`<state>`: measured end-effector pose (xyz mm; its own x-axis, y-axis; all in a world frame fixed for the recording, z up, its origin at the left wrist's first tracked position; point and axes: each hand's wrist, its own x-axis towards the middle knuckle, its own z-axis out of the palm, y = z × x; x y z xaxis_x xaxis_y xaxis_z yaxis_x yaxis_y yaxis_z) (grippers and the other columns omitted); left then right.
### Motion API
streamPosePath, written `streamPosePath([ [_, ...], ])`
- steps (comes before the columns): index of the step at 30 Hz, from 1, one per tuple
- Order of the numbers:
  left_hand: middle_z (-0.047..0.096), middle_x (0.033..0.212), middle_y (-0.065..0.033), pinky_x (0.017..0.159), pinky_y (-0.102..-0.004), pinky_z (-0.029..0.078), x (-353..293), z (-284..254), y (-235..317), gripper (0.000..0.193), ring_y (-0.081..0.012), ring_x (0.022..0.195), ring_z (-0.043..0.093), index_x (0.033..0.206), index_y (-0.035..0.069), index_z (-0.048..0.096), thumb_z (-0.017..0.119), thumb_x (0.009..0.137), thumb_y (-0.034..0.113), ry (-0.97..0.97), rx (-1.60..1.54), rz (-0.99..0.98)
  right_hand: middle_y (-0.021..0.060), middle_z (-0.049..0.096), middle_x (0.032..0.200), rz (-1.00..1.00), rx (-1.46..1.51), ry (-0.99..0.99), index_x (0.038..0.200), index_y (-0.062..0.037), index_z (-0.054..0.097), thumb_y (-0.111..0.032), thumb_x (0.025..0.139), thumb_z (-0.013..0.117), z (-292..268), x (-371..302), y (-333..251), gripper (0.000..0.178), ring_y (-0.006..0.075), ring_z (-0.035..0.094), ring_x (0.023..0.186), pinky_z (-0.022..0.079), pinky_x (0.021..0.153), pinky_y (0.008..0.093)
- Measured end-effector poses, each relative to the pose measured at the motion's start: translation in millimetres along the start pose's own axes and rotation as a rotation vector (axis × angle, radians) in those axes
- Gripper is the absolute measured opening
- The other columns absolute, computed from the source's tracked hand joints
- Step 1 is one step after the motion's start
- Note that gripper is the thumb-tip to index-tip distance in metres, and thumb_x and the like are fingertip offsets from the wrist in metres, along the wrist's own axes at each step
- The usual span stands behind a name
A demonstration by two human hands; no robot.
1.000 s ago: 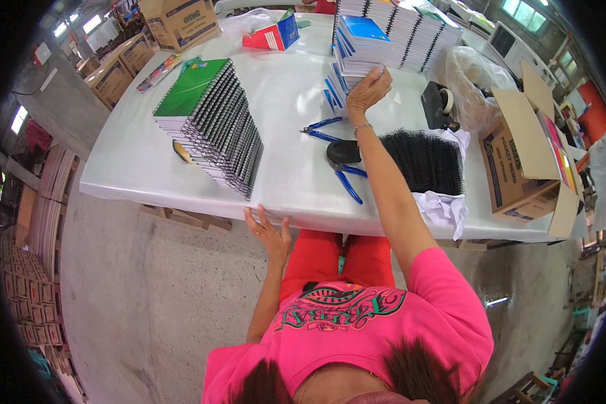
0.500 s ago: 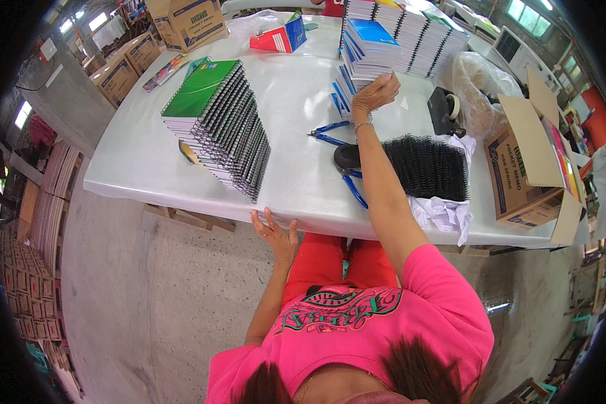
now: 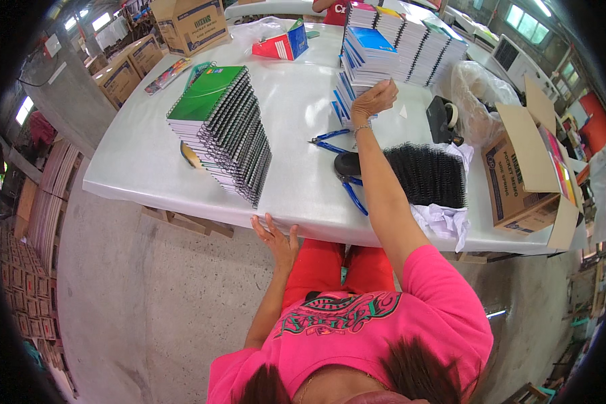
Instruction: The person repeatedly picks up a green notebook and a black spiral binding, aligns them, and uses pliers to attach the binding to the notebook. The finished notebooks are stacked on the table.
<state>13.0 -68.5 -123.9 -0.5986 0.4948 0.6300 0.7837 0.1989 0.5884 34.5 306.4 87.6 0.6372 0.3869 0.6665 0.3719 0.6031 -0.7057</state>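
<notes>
My left hand rests on the table's near edge, fingers spread. My right hand reaches to a tall, stepped stack of blue-covered notebooks. Its fingers are curled against the stack's near right side, and whatever is between them is hidden. Under my right forearm lie blue-handled pliers, a round black object and a second blue-handled tool. To the right of the forearm sits a pile of black plastic spiral coils on crumpled white paper. Green-covered spiral notebooks form a leaning stack at left.
An open cardboard box stands at the right edge, beside a clear plastic bag and a black tape dispenser. More bound stacks rise at the back. A red and blue carton piece lies far left. Another person's red sleeve shows behind.
My right hand has shifted slightly down and left along the blue-covered stack. The left hand stays at the table edge. The view has tilted a little.
</notes>
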Motion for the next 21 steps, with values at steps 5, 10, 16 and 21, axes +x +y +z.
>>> streamPosePath([
  [5, 0.0, 0.156, -0.0287, 0.114, -0.0591, 0.013, 0.3, -1.8, 0.0, 0.084, -0.0469, 0.145, 0.005, 0.155, 0.005, 0.012, 0.061, 0.094, 0.037, -0.002, 0.02, 0.01, 0.0223, 0.062, 0.103, -0.006, 0.012, -0.02, 0.111, 0.0033, 0.06, -0.033, 0.102, 0.036, -0.1, -0.4, -0.9, 0.045, 0.0412, 0.055, 0.097, 0.041, 0.082, 0.0517],
  [10, 0.007, 0.155, -0.0284, 0.114, -0.0579, 0.015, 2.5, -10.9, 7.9, 0.079, -0.0463, 0.144, 0.011, 0.153, 0.004, 0.021, 0.062, 0.094, 0.037, -0.011, -0.008, -0.025, 0.0231, 0.06, 0.109, -0.012, 0.051, -0.107, 0.116, 0.0038, 0.058, -0.034, 0.103, 0.036, -5.9, -0.1, 6.3, 0.045, 0.0412, 0.054, 0.1, 0.04, 0.086, 0.0514],
  [16, 0.027, 0.148, -0.0268, 0.111, -0.0539, 0.02, 19.4, -40.3, 7.4, 0.068, -0.0429, 0.135, 0.027, 0.148, 0.004, 0.032, 0.056, 0.096, 0.042, 0.037, -0.056, -0.119, 0.0218, 0.055, 0.122, 0.151, 0.076, -0.217, 0.125, 0.0027, 0.054, -0.033, 0.102, 0.041, -28.9, 6.5, 5.4, 0.045, 0.0361, 0.049, 0.111, 0.036, 0.098, 0.047],
  [21, 0.044, 0.139, -0.0207, 0.11, -0.0504, 0.022, 73.0, -75.2, -4.1, 0.063, -0.0338, 0.132, 0.036, 0.145, 0.007, 0.04, 0.056, 0.096, 0.043, 0.2, -0.151, -0.217, 0.0183, 0.058, 0.112, -0.04, 0.283, -0.38, 0.113, 0.0034, 0.058, -0.018, 0.098, 0.049, -81.8, -38.4, -22.6, 0.028, 0.0323, 0.053, 0.107, 0.038, 0.098, 0.0413],
])
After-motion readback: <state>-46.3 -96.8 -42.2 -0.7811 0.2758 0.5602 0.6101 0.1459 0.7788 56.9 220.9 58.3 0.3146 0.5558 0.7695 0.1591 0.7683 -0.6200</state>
